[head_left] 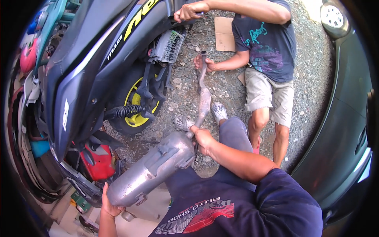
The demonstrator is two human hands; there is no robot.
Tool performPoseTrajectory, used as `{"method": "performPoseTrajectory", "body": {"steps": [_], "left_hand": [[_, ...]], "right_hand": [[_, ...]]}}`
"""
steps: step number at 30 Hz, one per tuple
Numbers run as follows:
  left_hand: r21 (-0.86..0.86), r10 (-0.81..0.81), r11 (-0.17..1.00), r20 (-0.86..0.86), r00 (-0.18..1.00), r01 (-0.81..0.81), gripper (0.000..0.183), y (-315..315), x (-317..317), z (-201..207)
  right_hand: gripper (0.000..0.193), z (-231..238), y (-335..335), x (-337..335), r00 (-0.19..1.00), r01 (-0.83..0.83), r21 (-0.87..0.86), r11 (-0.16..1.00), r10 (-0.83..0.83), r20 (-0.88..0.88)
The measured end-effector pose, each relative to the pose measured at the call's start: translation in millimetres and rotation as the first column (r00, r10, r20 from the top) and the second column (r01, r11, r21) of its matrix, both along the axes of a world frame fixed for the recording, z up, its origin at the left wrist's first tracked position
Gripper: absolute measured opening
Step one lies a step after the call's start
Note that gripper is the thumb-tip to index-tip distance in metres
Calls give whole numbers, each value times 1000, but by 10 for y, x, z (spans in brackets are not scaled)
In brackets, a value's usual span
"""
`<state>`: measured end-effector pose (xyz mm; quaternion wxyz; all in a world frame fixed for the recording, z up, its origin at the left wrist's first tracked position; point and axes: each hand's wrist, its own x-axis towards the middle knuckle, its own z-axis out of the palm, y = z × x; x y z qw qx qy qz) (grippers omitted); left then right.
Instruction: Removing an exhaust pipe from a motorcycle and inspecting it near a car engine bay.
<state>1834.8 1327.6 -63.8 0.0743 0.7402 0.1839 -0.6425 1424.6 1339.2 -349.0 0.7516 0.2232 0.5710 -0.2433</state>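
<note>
- Supporting muffler (152, 168), lower ctr.-left of frame: L hand (109, 202) clasped its lower end, thumb up the side, fingers curled under; R hand (203, 140) was wrapped tight round exhaust pipe (204, 102) nr. frame ctr.
- Co-worker's hand (208, 64), upper ctr., gripped same pipe just below flange (203, 52).
- Status (judged): pipe & muffler joined, off scooter (85, 89), upper left.
- Outstanding: unit neither mounted nor set down; removal vs. refit, couldn't tell.

Lettering on motorcycle bodywork (103, 65), rectangular plate (169, 46), co-worker's grey shirt (271, 49), wearer's navy shirt (244, 205)
</note>
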Motion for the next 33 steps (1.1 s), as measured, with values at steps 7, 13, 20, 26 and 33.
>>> {"method": "performPoseTrajectory", "body": {"steps": [7,13,20,26,33], "left_hand": [[-2,-73,997,49,996,73,93,235,-227,1364],[-197,-64,978,60,996,74,86,884,471,1733],[-399,-27,917,-3,1000,23,76,1170,498,1568],[-590,-67,801,-259,963,-103,77,918,320,1312],[-725,-182,647,-446,877,-235,72,329,-116,1024]], "right_hand": [[13,1743,533,-127,975,197,-175,965,-174,136],[18,2640,750,-147,972,211,-298,931,-168,162],[22,3856,730,-356,992,109,-570,815,-124,13],[24,5066,655,-449,942,-200,-782,591,-103,-320],[25,6364,606,-421,770,-564,-805,184,-236,-593]]}}
